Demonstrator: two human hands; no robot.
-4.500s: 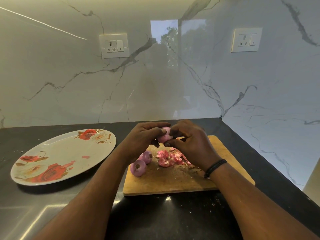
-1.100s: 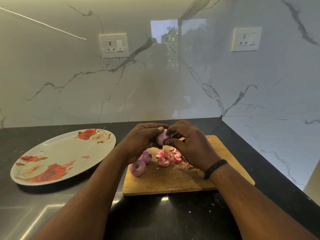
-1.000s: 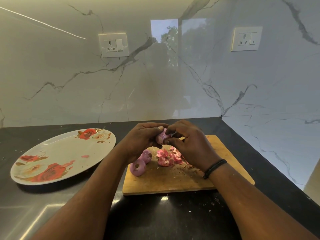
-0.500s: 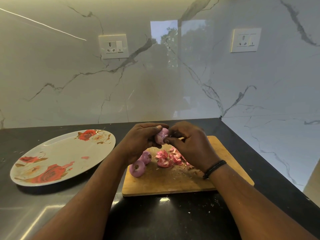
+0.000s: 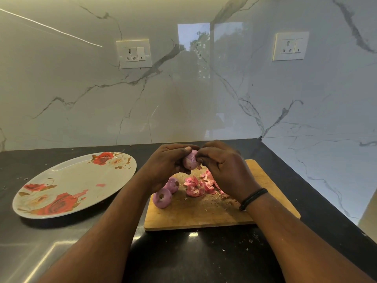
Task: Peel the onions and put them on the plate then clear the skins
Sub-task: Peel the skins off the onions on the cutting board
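Observation:
I hold a small purple onion above the wooden cutting board. My left hand grips it from the left with curled fingers. My right hand pinches at its right side with thumb and fingertips. Two more purple onions lie on the board's left part, with a pile of pink skins beside them. A white plate with red roses sits to the left on the black counter, with no onion on it.
The black counter runs to a marble wall behind and a marble side wall on the right. Small skin flakes lie scattered on the counter in front of the board. Two wall sockets sit high on the wall.
Both hands stay above the board working the same onion; it has turned slightly in my fingers. The plate, the two onions and the skins have not moved.

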